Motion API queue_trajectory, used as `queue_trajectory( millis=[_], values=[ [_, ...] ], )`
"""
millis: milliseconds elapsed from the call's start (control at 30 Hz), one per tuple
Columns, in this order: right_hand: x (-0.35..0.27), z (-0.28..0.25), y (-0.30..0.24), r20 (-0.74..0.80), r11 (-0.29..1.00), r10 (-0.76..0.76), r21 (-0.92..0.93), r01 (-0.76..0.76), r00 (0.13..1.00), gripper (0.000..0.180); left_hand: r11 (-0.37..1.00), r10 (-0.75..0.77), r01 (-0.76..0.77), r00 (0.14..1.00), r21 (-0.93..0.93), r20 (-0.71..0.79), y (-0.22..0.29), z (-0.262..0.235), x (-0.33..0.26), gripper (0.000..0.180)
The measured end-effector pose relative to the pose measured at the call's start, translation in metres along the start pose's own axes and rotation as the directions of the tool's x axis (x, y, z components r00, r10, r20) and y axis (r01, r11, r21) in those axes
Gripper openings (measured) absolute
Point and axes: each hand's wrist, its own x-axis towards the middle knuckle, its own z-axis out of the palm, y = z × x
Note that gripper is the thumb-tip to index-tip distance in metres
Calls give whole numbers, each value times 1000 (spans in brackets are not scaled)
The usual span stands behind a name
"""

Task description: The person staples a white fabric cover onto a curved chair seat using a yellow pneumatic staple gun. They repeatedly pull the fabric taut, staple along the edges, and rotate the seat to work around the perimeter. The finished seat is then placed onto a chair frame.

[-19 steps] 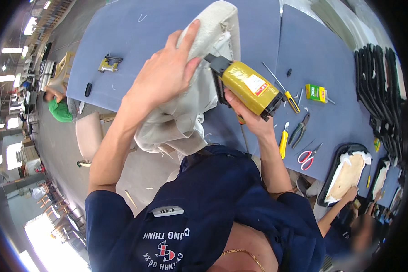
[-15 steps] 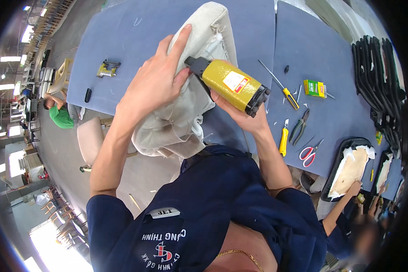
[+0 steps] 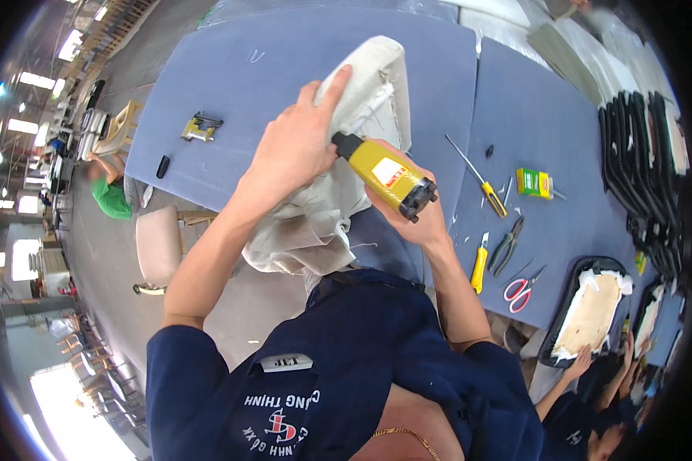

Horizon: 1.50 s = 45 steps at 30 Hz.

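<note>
One cream upholstered seat pad [image 3: 361, 84] is lying on the blue worktop [image 3: 284, 69], loose fabric hanging off its near end. The left hand [image 3: 296, 150] is pressing flat on the pad, fingers [image 3: 334, 84] spread apart and gripping nothing. The right hand [image 3: 411, 219] is holding one yellow staple gun [image 3: 384, 175] just right of the pad, fingers wrapped tight around its body, its black nose touching the pad's right side.

To the right of the pad, the worktop is carrying one yellow-handled screwdriver [image 3: 480, 180], one green box [image 3: 534, 183], one pair of pliers [image 3: 507, 244], one yellow utility knife [image 3: 479, 265] and one pair of red-handled scissors [image 3: 521, 288]. To the pad's left, a second yellow stapler [image 3: 198, 127] and one small black object [image 3: 162, 166] are lying well apart from it.

Compared with half a second ago, the staple gun is sitting a little lower and the left hand is reaching farther up the pad.

Farther right of the pad, a stack of black-edged panels [image 3: 638, 154] is blurring into the rim, so I cannot count them. A co-worker's hand [image 3: 580, 361] is holding one black-rimmed panel [image 3: 588, 311] at the lower right. The gun's grip is hidden by the right palm.
</note>
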Motion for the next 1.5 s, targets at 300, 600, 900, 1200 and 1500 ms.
queue_trajectory(
  millis=[300,600,900,1200,1500],
  values=[
    [-54,18,-4,60,998,3,-63,0,998,61,46,1,464,885,-884,465,-72,52,-2,68],
    [-43,26,6,121,981,-83,-167,102,989,65,570,-218,394,918,-720,330,-46,6,-13,75],
    [-36,28,4,141,987,-13,-154,35,990,66,959,-58,27,993,-282,-102,-20,13,-30,64],
    [-33,13,4,55,965,242,94,-246,969,64,999,-24,33,976,38,-217,3,12,-37,64],
    [-30,11,-7,-64,996,-12,92,18,998,68,997,46,-35,985,69,-166,10,14,-44,77]
  ],
)
